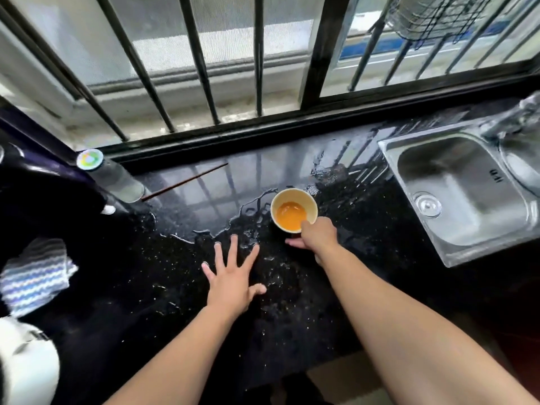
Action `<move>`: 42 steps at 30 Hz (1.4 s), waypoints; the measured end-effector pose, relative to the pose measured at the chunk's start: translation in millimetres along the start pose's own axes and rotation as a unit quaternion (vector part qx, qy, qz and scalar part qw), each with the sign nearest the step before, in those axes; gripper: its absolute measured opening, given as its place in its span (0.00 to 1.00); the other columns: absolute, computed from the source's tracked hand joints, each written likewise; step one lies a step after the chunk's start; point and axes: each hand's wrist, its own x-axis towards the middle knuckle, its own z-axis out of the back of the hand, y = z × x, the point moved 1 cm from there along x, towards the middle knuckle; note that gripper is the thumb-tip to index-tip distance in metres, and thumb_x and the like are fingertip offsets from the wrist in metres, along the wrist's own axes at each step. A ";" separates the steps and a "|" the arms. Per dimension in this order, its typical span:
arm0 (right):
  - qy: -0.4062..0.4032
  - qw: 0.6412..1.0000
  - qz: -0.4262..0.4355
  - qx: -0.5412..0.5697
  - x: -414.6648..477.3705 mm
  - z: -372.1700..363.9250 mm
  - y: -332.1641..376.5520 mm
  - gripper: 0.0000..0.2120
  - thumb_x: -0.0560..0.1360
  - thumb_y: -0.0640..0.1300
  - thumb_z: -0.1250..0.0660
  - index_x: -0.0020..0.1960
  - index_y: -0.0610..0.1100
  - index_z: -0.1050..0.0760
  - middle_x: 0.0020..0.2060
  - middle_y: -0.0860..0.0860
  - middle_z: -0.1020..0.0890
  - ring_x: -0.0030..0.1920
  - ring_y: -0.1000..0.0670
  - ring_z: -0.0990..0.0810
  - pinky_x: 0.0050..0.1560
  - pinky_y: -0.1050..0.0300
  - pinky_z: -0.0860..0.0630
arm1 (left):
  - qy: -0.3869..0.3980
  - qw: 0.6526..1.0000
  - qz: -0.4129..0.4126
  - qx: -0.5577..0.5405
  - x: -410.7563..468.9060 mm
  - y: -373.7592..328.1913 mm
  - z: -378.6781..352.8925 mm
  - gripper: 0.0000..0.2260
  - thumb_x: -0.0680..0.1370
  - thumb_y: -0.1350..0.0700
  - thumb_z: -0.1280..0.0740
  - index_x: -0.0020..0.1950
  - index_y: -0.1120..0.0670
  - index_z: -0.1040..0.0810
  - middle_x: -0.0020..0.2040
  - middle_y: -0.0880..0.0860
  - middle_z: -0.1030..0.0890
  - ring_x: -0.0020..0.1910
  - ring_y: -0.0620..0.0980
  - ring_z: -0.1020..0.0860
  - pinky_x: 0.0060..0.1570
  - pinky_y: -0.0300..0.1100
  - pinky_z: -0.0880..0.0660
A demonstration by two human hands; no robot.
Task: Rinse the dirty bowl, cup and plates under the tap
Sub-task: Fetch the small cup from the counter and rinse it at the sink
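Cup (294, 209) with orange residue stands on wet black bench (146, 287), right hand (317, 236) clasped around it, left hand (232, 276) splayed alongside, sink (467, 194) unobstructed to the right.

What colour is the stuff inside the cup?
Orange, pooled at the bottom of the cream cup, seen in the head view.

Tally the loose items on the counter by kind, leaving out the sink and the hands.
Cup: 1, with orange residue, gripped by the right hand
Bottle: 1
Chopstick: 1
Striped cloth: 1
Total: 4
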 end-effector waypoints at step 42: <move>-0.144 0.957 -0.122 0.219 -193.9 502.4 -401.2 0.06 0.80 0.42 0.38 0.50 0.41 0.23 0.31 0.46 0.14 0.31 0.44 0.12 0.43 0.43 0.14 | 0.286 0.893 -0.091 -0.334 -204.0 -496.1 -160.9 0.09 0.85 0.61 0.37 0.58 0.56 0.17 0.50 0.54 0.14 0.39 0.45 0.17 0.40 0.39 0.20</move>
